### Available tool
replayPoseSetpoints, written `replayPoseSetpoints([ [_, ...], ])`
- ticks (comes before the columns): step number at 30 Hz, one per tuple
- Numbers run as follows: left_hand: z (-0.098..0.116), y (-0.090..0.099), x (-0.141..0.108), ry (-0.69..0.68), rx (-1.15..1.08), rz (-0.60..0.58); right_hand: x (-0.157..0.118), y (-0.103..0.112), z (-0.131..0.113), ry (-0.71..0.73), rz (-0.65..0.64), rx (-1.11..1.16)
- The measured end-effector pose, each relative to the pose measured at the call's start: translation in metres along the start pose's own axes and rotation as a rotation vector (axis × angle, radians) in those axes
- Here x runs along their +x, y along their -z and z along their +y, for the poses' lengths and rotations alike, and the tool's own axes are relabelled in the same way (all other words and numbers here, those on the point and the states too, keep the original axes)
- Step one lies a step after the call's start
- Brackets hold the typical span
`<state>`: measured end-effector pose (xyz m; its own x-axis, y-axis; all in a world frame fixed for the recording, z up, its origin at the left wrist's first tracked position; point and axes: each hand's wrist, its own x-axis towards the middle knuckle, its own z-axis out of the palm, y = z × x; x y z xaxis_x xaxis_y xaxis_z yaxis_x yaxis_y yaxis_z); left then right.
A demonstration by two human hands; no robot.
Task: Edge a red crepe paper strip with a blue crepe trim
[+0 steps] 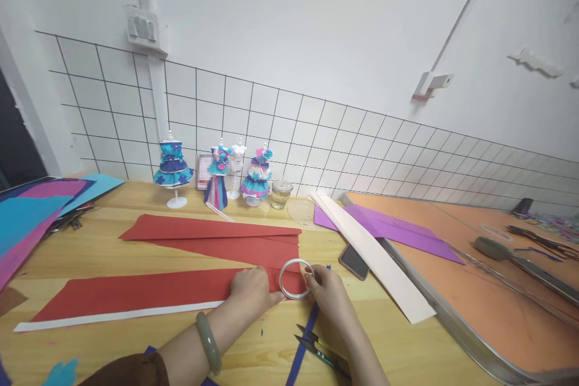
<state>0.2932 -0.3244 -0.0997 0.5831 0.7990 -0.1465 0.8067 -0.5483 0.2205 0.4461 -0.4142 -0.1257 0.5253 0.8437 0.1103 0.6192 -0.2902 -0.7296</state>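
Note:
A long red sheet (pixel 149 294) lies on the wooden table, with a white tape strip (pixel 122 317) along its near edge. My left hand (pixel 251 285) rests on the sheet's right part, fingers curled under and thumb stretched right along the edge. What lies beneath those fingers is hidden. Standing on edge at the sheet's right end is a white tape roll (pixel 294 297), pinched on its right side by my right hand (pixel 332 291). Below that hand, small thread snips (pixel 323 357) lie across a dark blue strip (pixel 298 359).
Behind lies a folded red piece (pixel 212 228). Miniature dress forms (pixel 174 172) and a glass (pixel 281 193) stand near the wall grid. To the right are a phone (pixel 354 261), a pale strip (pixel 375 259), a purple sheet (pixel 407 234) and an orange board (pixel 452 295). Coloured sheets (pixel 27 223) lie left.

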Motion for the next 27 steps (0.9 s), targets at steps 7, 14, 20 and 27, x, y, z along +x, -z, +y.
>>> replayPoseSetpoints([
  [7,0.006,0.002,0.000,0.020,0.024,-0.027,-0.002,0.005,-0.004,0.002,0.039,-0.020],
  [14,0.012,0.007,-0.002,0.039,0.052,-0.050,-0.003,0.007,-0.005,0.026,0.077,0.014],
  [20,0.017,0.011,-0.004,0.047,0.068,-0.052,-0.003,0.008,-0.007,0.032,0.099,0.033],
  [27,0.020,0.009,-0.004,0.070,0.088,-0.048,-0.001,0.010,-0.004,0.032,0.144,-0.014],
])
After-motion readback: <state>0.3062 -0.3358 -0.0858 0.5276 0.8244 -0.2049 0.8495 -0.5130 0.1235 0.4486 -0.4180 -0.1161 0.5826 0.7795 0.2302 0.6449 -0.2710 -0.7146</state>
